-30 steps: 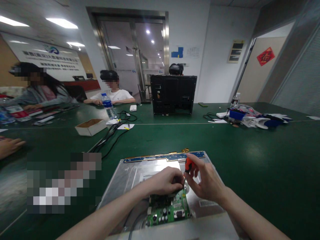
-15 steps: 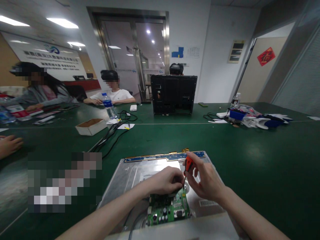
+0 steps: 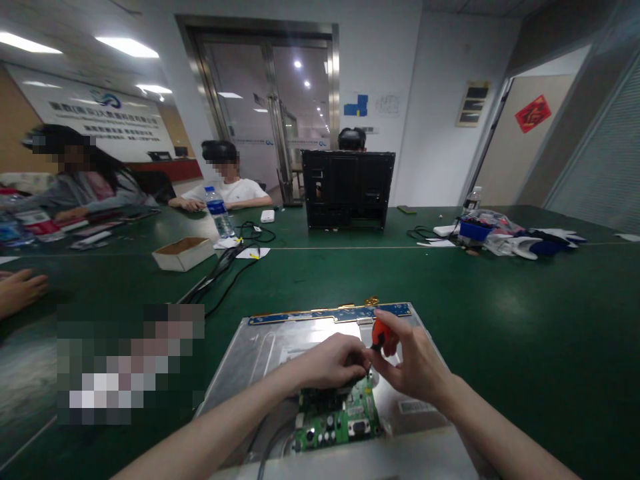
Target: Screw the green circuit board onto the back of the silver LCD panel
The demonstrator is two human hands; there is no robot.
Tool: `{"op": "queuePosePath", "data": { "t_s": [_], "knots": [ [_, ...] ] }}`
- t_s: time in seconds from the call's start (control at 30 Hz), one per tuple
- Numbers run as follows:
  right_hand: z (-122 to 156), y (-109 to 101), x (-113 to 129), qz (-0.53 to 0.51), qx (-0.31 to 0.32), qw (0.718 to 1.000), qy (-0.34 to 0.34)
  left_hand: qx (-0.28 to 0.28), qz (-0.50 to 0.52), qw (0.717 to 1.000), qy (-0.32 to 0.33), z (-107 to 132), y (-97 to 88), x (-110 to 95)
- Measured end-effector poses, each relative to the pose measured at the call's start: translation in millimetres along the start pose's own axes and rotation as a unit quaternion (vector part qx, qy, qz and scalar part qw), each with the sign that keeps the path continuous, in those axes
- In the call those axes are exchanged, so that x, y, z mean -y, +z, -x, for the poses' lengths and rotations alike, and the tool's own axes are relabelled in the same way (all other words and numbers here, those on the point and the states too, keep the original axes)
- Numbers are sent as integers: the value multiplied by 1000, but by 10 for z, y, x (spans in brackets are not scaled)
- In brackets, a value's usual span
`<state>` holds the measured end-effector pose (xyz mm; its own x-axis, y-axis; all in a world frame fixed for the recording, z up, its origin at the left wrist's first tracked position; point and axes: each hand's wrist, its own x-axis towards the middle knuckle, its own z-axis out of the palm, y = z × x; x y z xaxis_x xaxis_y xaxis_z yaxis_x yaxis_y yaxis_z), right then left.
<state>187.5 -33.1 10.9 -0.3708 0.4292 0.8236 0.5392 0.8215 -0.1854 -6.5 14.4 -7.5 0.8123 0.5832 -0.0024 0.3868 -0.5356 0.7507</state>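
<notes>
A silver metal panel (image 3: 260, 353) lies on the green table (image 3: 500, 313) in front of me, with a blue strip board (image 3: 320, 313) along its far edge. A green circuit board (image 3: 340, 417) sits on the panel near me. My right hand (image 3: 413, 363) is closed round a small orange-handled screwdriver (image 3: 379, 333), its tip pointing down at the board's far corner. My left hand (image 3: 327, 363) is curled, fingers pressed on the board's far edge right next to the screwdriver tip.
A black monitor back shell (image 3: 347, 189) stands upright mid-table. A cardboard box (image 3: 183, 253), water bottle (image 3: 216, 211) and black cables (image 3: 225, 263) lie to the left; gloves and bags (image 3: 505, 237) at right. Other people sit at the far left, and a hand (image 3: 20, 290) rests there.
My right hand has turned slightly on the screwdriver handle. Both hands stay at the same spot on the board.
</notes>
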Motion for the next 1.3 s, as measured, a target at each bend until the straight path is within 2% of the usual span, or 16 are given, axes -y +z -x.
{"op": "queuePosePath", "data": {
  "t_s": [0.23,0.67,1.3],
  "knots": [
    [29,14,0,-9,16,1000,18,1,-1,1000,5,3,8,8],
    [4,9,11,-2,-5,1000,-6,-3,-6,1000,4,4,8,-15],
    [12,9,14,-8,2,1000,12,-7,-26,1000,-2,14,10,-7]
  ]
}}
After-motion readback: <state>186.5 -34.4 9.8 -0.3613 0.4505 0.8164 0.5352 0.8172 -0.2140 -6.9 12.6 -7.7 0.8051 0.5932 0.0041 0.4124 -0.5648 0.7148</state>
